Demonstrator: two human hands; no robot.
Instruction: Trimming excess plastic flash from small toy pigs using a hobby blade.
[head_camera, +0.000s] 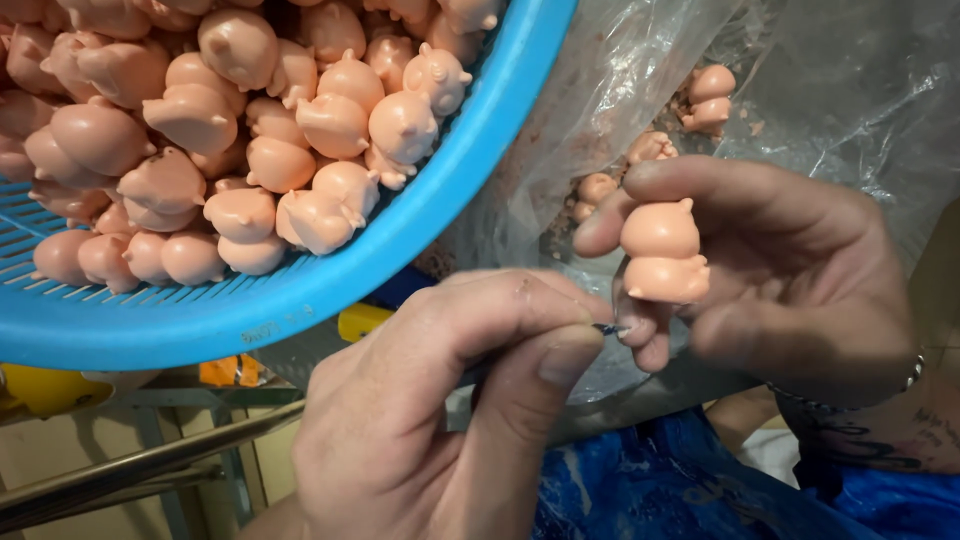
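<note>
One peach-pink pig figurine (664, 252), smooth, eared, right hand (790, 270) grip pinching it, left hand (440, 420) pinching small blade (607, 328)

Small peach-pink moulded plastic pig figurine (663, 252), two stubby ears up, upright between fingertips, with thin dark metal blade tip (608, 328) just beside its base.

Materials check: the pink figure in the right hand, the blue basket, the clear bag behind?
Pink figure: looks like soft moulded plastic or vinyl, matte; smooth rounded surface, no gloss, uniform colour. Softness can't be confirmed.
Blue basket: rigid moulded plastic, slightly glossy; slotted floor and thick smooth rim.
Clear bag: thin plastic film; see-through, creased, bright glints.
</note>
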